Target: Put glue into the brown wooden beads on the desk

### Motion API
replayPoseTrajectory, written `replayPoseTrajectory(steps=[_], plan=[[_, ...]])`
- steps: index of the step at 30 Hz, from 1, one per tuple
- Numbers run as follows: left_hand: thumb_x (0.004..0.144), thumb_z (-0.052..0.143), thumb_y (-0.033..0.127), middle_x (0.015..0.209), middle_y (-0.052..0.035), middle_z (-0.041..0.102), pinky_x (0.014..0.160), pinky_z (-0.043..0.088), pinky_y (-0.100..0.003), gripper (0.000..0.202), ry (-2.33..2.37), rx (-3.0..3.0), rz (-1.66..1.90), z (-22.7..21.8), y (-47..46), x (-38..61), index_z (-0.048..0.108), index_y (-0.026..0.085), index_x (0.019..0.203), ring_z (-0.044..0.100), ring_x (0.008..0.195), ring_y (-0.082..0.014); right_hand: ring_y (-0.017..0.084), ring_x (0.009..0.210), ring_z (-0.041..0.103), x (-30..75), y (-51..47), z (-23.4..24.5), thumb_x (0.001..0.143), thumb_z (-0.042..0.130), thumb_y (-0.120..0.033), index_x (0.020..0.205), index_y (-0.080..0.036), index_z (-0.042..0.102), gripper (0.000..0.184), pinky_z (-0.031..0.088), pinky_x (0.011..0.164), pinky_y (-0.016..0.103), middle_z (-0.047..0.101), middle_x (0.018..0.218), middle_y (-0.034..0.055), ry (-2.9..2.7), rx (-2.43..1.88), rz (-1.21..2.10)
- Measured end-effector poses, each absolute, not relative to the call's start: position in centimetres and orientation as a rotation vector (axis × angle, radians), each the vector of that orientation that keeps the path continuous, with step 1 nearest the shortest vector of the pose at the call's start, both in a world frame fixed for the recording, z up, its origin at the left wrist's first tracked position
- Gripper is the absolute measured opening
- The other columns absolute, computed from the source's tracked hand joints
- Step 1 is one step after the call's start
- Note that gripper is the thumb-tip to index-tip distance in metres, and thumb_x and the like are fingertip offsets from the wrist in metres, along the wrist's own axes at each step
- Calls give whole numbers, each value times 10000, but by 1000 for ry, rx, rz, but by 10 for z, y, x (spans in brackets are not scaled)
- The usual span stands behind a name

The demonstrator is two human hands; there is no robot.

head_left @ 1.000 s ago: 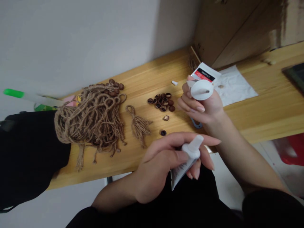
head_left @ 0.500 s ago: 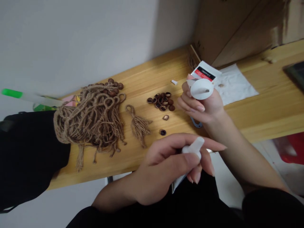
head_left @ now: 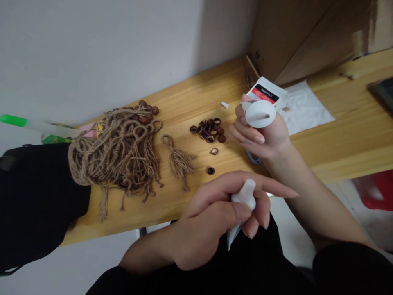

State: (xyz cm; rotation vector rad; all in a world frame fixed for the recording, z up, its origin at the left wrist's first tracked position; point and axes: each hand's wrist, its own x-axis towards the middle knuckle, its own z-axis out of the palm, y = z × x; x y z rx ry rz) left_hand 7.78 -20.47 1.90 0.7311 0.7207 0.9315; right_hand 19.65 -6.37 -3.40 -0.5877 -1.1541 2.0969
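Observation:
My left hand point(head_left: 215, 217) is closed round a small white tube point(head_left: 242, 205); its capped nozzle points up between thumb and forefinger, just off the front edge of the wooden table point(head_left: 344, 135). My right hand point(head_left: 260, 137) is wrapped round a second white tube with a red and black label point(head_left: 265, 92), whose round white end point(head_left: 260, 114) faces me above the table. A cluster of small brown bead cups point(head_left: 208, 131) lies just left of my right hand. Two loose ones point(head_left: 210, 170) lie nearer me.
A pile of jute tassels point(head_left: 119, 151) lies at the left, a single tassel point(head_left: 179, 160) beside it. A tiny white cap point(head_left: 225, 105), white tissue point(head_left: 307, 108), cardboard box point(head_left: 307, 37), black cloth point(head_left: 37, 196) and a green-tipped stick point(head_left: 15, 120) surround the work spot.
My left hand has turned the small tube, its nozzle shifting a little left and more upright while the fingers curl tighter. My right hand has stayed put.

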Motion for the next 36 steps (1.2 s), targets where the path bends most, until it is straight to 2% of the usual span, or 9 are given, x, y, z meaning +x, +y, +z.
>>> replayPoseTrajectory(steps=[5, 13, 20, 28, 32, 36], plan=[[846, 544, 342, 741, -35, 575, 574, 477, -263, 284, 787, 849, 910, 22, -204, 76, 680, 206, 1055, 520, 620, -137, 74, 363, 240, 199, -62, -36, 864, 413, -594, 592, -216, 356, 469, 287, 457, 249, 179, 365, -72, -1137, -564, 2152], [903, 468, 403, 723, -12, 569, 560, 476, -267, 302, 856, 1062, 907, 26, -203, 78, 667, 264, 1083, 550, 612, -143, 79, 374, 250, 199, -62, -39, 859, 437, -578, 606, -220, 363, 445, 304, 467, 248, 189, 381, -73, -1128, -581, 2146], [892, 494, 351, 794, -35, 581, 658, 483, -285, 317, 795, 1097, 869, 27, -203, 74, 641, 243, 1152, 543, 704, -163, 68, 367, 244, 200, -62, -38, 883, 451, -512, 595, -208, 371, 426, 288, 464, 237, 200, 365, -70, -1139, -445, 2150], [855, 508, 298, 754, -14, 550, 619, 425, -278, 269, 959, 940, 928, 34, -212, 84, 667, 253, 1068, 484, 661, -146, 68, 357, 232, 198, -63, -36, 858, 453, -569, 589, -212, 356, 458, 286, 448, 238, 186, 353, -76, -1136, -521, 2137], [846, 494, 244, 767, -15, 552, 647, 409, -275, 285, 944, 909, 933, 33, -211, 83, 663, 235, 1075, 480, 684, -139, 60, 361, 244, 199, -62, -38, 862, 454, -556, 599, -205, 370, 447, 284, 450, 226, 191, 357, -79, -1121, -500, 2155], [902, 477, 315, 787, -6, 556, 666, 455, -276, 281, 871, 1028, 881, 30, -207, 78, 641, 262, 1125, 517, 705, -138, 48, 368, 252, 199, -61, -41, 886, 431, -525, 612, -196, 391, 430, 274, 460, 215, 202, 373, -78, -1091, -456, 2173]])
